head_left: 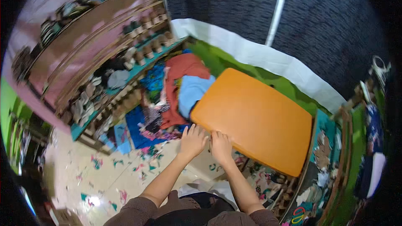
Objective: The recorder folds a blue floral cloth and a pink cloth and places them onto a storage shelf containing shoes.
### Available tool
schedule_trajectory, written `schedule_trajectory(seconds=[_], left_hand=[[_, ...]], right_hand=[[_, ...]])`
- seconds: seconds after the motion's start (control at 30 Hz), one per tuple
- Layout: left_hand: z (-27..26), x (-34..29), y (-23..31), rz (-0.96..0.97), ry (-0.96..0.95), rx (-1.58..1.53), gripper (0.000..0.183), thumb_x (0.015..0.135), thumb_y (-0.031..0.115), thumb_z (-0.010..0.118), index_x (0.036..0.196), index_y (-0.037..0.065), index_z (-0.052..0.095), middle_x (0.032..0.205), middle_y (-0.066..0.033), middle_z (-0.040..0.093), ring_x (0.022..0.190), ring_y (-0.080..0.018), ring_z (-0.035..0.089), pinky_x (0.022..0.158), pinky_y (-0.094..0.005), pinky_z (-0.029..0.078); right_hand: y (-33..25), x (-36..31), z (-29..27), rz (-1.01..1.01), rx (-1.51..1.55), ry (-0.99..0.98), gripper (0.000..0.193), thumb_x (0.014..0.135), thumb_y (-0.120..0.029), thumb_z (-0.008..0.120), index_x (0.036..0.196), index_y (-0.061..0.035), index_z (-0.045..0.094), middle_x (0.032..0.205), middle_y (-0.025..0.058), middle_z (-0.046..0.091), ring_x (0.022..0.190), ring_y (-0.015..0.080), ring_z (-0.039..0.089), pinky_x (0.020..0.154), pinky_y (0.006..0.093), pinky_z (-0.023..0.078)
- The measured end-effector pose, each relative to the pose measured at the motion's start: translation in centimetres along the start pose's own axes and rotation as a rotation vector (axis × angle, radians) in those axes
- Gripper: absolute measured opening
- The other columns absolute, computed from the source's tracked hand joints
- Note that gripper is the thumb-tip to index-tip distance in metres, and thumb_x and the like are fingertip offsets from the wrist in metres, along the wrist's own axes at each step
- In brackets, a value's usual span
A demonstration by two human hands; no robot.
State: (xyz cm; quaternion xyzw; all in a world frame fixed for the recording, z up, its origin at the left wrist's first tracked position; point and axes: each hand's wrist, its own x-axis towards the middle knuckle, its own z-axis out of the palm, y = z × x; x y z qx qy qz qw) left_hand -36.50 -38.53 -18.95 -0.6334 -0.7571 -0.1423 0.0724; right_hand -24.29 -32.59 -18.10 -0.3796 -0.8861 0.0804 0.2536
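Observation:
A large orange slab-like top (255, 119) with rounded corners lies just ahead of me, slightly to the right. My left hand (194, 141) is at its near left corner, fingers stretched out and a little apart, with nothing visible in them. Beside it, my right hand (220, 144) rests its bent fingertips on the slab's near edge; the thumb side faces the left hand. Whether those fingers grip the edge is hard to make out. Folded cloths, a light blue one (193, 94) and a rust-red one (184, 67), are heaped against the slab's left side.
A wooden rack (94, 113) with foot-shaped forms and scraps stands at the left. Coloured scraps litter the tiled floor (115, 173). On the right, a side shelf (320, 119) holds offcuts and red and yellow rings (297, 215). Dark fabric (222, 4) hangs behind.

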Motion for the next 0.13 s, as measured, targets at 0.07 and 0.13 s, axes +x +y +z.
schedule_trajectory(seconds=[0.07, 0.13], left_hand=[[-0.7, -3.6, -4.5, -0.111, -0.049, 0.025, 0.041, 0.086, 0.037, 0.045, 0.109, 0.007, 0.058, 0.121, -0.0158, 0.050, 0.118, -0.0281, 0.042, 0.099, -0.0470, 0.027], [-1.7, -6.6, -8.1, -0.272, -0.157, 0.060, 0.045, 0.083, 0.041, 0.048, 0.113, 0.008, 0.057, 0.122, -0.0161, 0.049, 0.119, -0.0309, 0.040, 0.099, -0.0487, 0.027]], right_hand=[[-3.9, 0.0, 2.6, -0.095, 0.039, -0.145, 0.026, 0.077, -0.014, 0.050, 0.099, -0.0030, 0.055, 0.087, 0.0127, 0.059, 0.085, 0.0287, 0.057, 0.082, 0.0436, 0.040], [-7.2, 0.0, 5.3, -0.163, 0.011, -0.237, 0.021, 0.079, -0.016, 0.053, 0.097, -0.0060, 0.056, 0.083, 0.0123, 0.059, 0.085, 0.0274, 0.056, 0.081, 0.0393, 0.040]])
